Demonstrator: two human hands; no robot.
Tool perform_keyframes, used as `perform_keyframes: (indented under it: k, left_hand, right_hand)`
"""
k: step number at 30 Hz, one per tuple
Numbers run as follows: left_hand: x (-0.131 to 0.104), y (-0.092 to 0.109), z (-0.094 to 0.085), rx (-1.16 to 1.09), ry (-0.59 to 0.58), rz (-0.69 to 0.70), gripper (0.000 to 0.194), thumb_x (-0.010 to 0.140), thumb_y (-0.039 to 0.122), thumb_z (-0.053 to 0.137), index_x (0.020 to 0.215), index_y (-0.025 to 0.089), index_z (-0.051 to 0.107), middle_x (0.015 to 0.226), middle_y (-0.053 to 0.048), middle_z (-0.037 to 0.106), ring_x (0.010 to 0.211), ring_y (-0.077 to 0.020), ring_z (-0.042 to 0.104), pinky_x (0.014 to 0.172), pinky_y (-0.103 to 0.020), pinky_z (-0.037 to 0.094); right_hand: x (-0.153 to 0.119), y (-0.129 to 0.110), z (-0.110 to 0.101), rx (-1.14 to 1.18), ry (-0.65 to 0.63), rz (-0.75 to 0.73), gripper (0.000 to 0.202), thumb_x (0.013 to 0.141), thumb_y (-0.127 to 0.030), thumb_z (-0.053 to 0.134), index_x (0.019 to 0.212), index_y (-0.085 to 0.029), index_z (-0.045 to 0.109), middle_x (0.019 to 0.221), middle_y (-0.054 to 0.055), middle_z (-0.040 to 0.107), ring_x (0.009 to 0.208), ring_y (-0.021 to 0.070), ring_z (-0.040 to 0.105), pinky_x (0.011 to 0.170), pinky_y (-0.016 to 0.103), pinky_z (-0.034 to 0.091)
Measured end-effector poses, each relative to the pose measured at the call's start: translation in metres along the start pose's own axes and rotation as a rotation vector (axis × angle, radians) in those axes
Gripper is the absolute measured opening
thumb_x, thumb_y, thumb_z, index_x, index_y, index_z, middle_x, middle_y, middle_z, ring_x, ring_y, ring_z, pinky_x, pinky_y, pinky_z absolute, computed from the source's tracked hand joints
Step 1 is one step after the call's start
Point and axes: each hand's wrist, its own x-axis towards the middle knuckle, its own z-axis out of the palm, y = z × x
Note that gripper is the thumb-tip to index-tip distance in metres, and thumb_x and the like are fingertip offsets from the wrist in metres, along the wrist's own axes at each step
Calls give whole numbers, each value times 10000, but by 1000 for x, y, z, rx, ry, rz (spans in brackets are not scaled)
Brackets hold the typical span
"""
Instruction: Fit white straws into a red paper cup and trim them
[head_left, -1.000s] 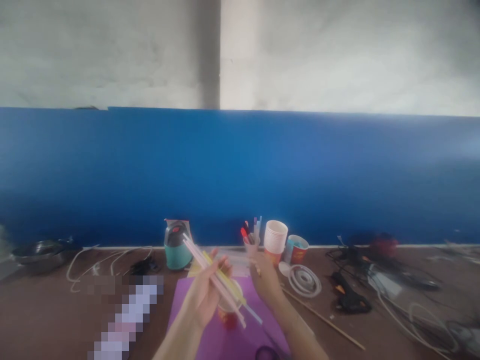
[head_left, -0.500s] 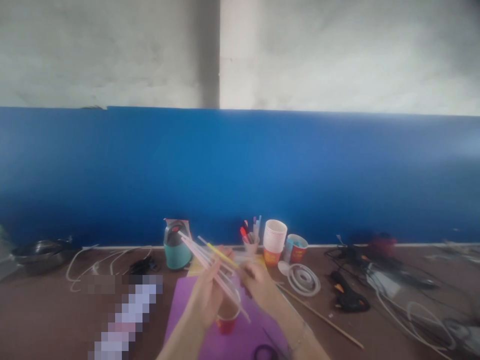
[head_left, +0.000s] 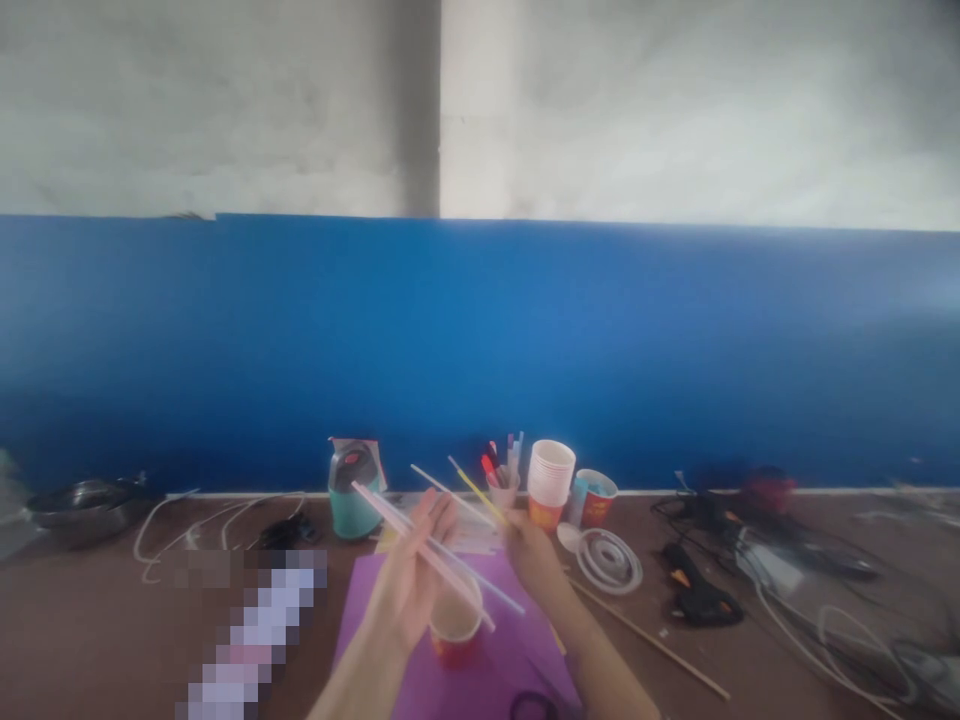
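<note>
My left hand (head_left: 411,590) is closed around a few straws. Pink straws (head_left: 381,508) slant across its palm, and a pale bluish straw (head_left: 499,592) pokes out to the right. My right hand (head_left: 534,552) pinches a yellow straw (head_left: 469,482) and a whitish straw (head_left: 439,480), whose far ends point up and left. The hands are a little apart. Below my left hand a red paper cup (head_left: 452,652) stands upright on a purple sheet (head_left: 367,595). The straws partly cross its mouth, and its inside is blurred. Scissors (head_left: 534,705) lie at the sheet's front edge.
Behind are a teal container (head_left: 352,510), a pen cup (head_left: 502,492), stacked paper cups (head_left: 551,475) and a red cup (head_left: 598,505) with blue contents. To the right lie a tape roll (head_left: 609,560), a wooden stick (head_left: 652,635), a black glue gun (head_left: 701,590) and tangled cables. A metal bowl (head_left: 86,510) stands far left.
My right hand has moved right, away from my left hand, carrying the yellow and whitish straws. The pink straws stay in my left hand, slightly shifted.
</note>
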Motion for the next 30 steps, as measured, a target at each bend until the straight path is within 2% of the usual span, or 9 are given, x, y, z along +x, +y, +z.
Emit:
perform_keyframes:
  k: [3, 5, 7, 10, 14, 22, 25, 28, 30]
  left_hand:
    - [2, -1, -3, 21, -22, 5, 492, 847, 85, 505, 1318, 192, 408, 1345, -124, 477, 1209, -228, 473, 1028, -351, 403]
    - [1, -1, -1, 32, -28, 17, 483, 848, 86, 505, 1311, 188, 413, 1338, -122, 486, 1209, -221, 473, 1037, -345, 391]
    - [-1, 0, 3, 24, -32, 29, 490, 851, 88, 499, 1320, 192, 398, 1333, -115, 493, 1212, -207, 471, 1047, -331, 376]
    - [-5, 2, 11, 9, -29, 35, 501, 855, 96, 495, 1330, 208, 380, 1322, -99, 507, 1212, -186, 472, 1049, -301, 365]
    - [-7, 0, 15, 12, -49, 48, 500, 852, 124, 513, 1324, 224, 385, 1313, -89, 517, 1209, -186, 475, 1042, -295, 364]
    - [1, -26, 1, 63, 50, -3, 355, 831, 250, 571, 1181, 222, 514, 1129, -91, 623, 1031, -218, 599, 816, -308, 501]
    - [5, -22, -3, 34, 41, 9, 175, 826, 239, 574, 995, 194, 579, 898, -58, 661, 834, -191, 645, 713, -300, 518]
    - [12, -1, -9, 9, 114, 174, 46, 847, 211, 535, 833, 186, 572, 630, 29, 569, 535, -91, 563, 588, -231, 497]
    - [16, 18, -15, 15, 185, 266, 99, 866, 196, 496, 798, 178, 566, 576, 51, 512, 430, -53, 466, 468, -172, 432]
  right_hand:
    - [-1, 3, 3, -24, 19, -29, 277, 800, -353, 454, 847, -129, 611, 907, 140, 625, 917, 256, 548, 804, 391, 428]
    - [-6, -7, 1, -20, -31, -34, 335, 831, -385, 410, 753, -138, 623, 787, 107, 636, 804, 228, 572, 734, 357, 450]
    - [-13, -26, -3, 21, -155, -9, 433, 860, -429, 360, 646, -158, 620, 599, 43, 602, 605, 172, 562, 589, 285, 452]
    - [-25, -59, -12, 180, -551, 129, 413, 834, -455, 429, 623, -160, 627, 553, 13, 588, 502, 127, 521, 500, 233, 403]
    - [-34, -81, -18, 145, -539, 122, 311, 764, -366, 553, 532, -160, 552, 480, -29, 503, 453, 87, 428, 436, 200, 310]
    - [-28, -59, -2, 80, -538, 232, 238, 813, -275, 439, 660, -150, 572, 473, -36, 497, 401, 88, 451, 413, 192, 343]
    - [-30, -64, -10, -136, -441, 117, 268, 836, -296, 420, 723, -139, 605, 626, 40, 602, 580, 147, 560, 555, 246, 420]
    - [-44, -73, -28, -371, -283, -154, 247, 772, -189, 482, 987, -150, 596, 1027, 114, 601, 994, 233, 522, 862, 346, 383]
    - [-58, -74, -32, -388, -580, -376, 365, 718, -141, 518, 1066, -232, 584, 1105, 57, 572, 1056, 213, 491, 899, 319, 365]
